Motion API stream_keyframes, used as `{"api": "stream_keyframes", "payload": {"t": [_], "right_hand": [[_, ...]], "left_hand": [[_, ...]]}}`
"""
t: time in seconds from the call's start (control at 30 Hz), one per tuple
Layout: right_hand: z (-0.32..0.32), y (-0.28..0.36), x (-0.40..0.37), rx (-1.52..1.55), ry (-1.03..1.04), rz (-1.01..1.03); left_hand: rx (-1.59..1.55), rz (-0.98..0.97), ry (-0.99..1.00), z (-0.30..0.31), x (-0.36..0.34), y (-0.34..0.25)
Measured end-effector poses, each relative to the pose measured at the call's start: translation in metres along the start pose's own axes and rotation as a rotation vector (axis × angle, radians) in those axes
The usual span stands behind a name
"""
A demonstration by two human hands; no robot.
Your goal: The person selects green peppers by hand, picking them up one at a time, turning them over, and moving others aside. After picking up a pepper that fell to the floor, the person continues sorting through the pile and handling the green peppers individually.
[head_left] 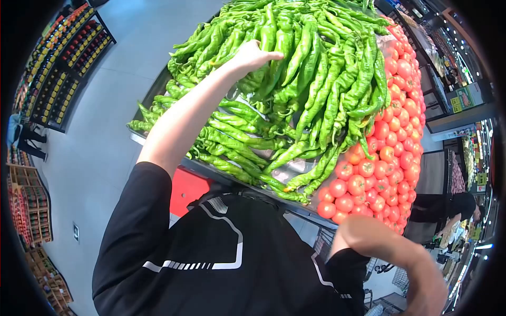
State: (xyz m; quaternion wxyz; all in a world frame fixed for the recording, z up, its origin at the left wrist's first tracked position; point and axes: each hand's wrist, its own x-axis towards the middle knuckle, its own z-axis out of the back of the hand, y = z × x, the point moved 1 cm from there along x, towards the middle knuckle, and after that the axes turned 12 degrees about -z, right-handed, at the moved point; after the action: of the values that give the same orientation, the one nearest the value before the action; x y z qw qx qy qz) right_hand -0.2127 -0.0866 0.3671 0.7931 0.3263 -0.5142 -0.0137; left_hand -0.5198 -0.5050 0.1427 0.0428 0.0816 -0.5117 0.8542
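Observation:
My left hand (255, 56) reaches over the pile of long green peppers (332, 84). Its thumb lies across a green pepper (283, 42), and the other fingers curl out of sight among the peppers, closed around it as far as I can see. More peppers lie in looser rows nearer my body, with the bare metal tray (290, 171) showing between them. On the other side, my right arm bends low past the tomatoes (387, 152). My right hand (429, 289) hangs at the lower right edge, blurred, its fingers hidden.
A red panel (188, 192) sits under the stand's front edge. Shopping carts (382, 303) stand at the lower right. Stocked shelves (66, 68) line the left side, where a person (29, 139) stands. Another person (448, 208) is at the right.

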Motion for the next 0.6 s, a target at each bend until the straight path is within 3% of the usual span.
{"api": "stream_keyframes", "payload": {"t": [0.03, 0.07, 0.1, 0.17, 0.2, 0.23, 0.37, 0.4, 0.5, 0.57, 0.6], "right_hand": [[0.056, -0.046, 0.009, -0.251, -0.248, 0.009], [0.113, -0.094, 0.020, -0.499, -0.499, 0.018], [0.112, -0.093, 0.005, -0.330, -0.667, -0.024], [0.110, -0.110, -0.046, -0.156, -0.976, -0.010], [0.132, -0.113, -0.054, -0.439, -1.076, -0.379], [0.138, -0.131, -0.083, -0.454, -1.151, -0.322], [0.153, -0.180, -0.123, -0.603, -1.391, -0.641], [0.150, -0.191, -0.131, -0.540, -1.414, -0.602], [0.136, -0.210, -0.156, -0.384, -1.474, -0.571], [0.128, -0.226, -0.157, -0.578, -1.816, -0.781], [0.131, -0.241, -0.157, -0.752, -1.827, -0.892]], "left_hand": [[0.002, 0.004, 0.000, 0.000, -0.001, 0.002], [-0.188, 0.041, 0.062, -0.002, -0.004, 0.004], [-0.379, 0.074, 0.118, -0.003, -0.006, 0.005], [-0.130, 0.005, -0.114, -0.012, -0.017, -0.013], [0.006, -0.003, -0.197, -0.018, -0.017, -0.016], [0.142, -0.008, -0.276, -0.026, -0.019, -0.018], [0.106, 0.047, -0.254, -0.020, -0.030, -0.033], [0.163, 0.031, -0.329, -0.021, -0.036, -0.027], [-0.384, 0.016, -0.280, -0.004, -0.083, -0.002], [-0.610, -0.043, -0.292, 0.021, -0.144, -0.011], [-0.679, -0.050, -0.348, 0.025, -0.171, -0.009]]}}
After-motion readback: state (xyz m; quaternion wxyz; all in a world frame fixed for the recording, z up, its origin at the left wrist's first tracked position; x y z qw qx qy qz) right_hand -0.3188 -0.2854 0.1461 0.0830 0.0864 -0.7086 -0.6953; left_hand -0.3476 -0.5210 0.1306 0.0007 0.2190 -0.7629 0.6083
